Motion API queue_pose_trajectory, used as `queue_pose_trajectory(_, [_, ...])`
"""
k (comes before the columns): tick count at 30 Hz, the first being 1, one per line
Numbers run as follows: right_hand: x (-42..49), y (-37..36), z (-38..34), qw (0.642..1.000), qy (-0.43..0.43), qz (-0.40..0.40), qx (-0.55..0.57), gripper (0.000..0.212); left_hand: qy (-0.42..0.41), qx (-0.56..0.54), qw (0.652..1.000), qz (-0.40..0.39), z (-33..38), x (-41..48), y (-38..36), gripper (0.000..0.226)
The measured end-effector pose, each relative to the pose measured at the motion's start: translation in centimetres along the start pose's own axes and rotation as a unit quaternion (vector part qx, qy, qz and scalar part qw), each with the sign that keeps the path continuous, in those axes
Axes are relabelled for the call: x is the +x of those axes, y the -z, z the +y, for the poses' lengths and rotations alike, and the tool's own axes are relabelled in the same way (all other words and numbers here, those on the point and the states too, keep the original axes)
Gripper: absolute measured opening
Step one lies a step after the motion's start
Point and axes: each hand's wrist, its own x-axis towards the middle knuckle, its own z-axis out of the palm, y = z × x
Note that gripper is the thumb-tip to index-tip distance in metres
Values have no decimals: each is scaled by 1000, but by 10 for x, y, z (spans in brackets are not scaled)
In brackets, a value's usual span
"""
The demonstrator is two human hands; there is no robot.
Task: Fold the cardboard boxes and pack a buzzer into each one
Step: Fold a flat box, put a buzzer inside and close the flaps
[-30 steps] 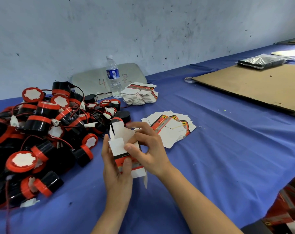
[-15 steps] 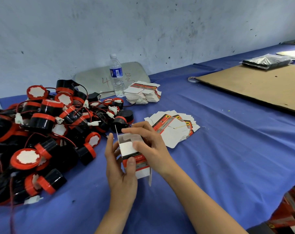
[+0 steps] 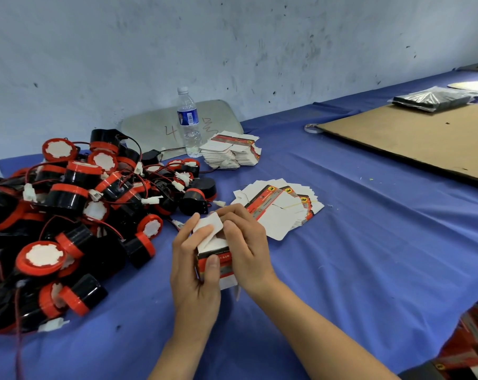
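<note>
A small white and red cardboard box (image 3: 215,255) stands upright between both hands above the blue table (image 3: 369,256). My left hand (image 3: 195,270) wraps its left side with the thumb on the red front. My right hand (image 3: 246,245) holds the right side, its fingers pressing a white top flap (image 3: 208,225) down. A big pile of black and red buzzers (image 3: 68,223) with wires lies to the left. A fanned stack of flat boxes (image 3: 280,208) lies just beyond my right hand, and a second stack of flat boxes (image 3: 232,150) sits further back.
A water bottle (image 3: 188,122) stands near the wall in front of a grey leaning panel (image 3: 155,127). A large brown cardboard sheet (image 3: 424,138) covers the table's right, with a black plastic-wrapped pack (image 3: 431,99) on it and a tape roll (image 3: 313,128) at its corner.
The box's top flaps stood open a second ago; now my right hand's fingers have folded a white flap down over the top. Both hands kept the box in place.
</note>
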Motion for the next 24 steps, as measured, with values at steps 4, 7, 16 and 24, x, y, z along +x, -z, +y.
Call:
queue_pose_trajectory(4, [-1,-2,0,996,-32,31,82,11,4,-9,1000,12,2,-1,-1,41])
queue_pose_trajectory(7, [0,-1,-2,996,0,35,87,15,2,-11,1000,19,2,-3,-2,37])
queue_pose_trajectory(16, [0,2,-2,995,17,22,93,31,7,11,1000,26,-2,-3,-1,19])
queue_pose_trajectory(24, [-1,1,-3,997,5,24,73,35,-3,40,999,19,-2,-2,1,14])
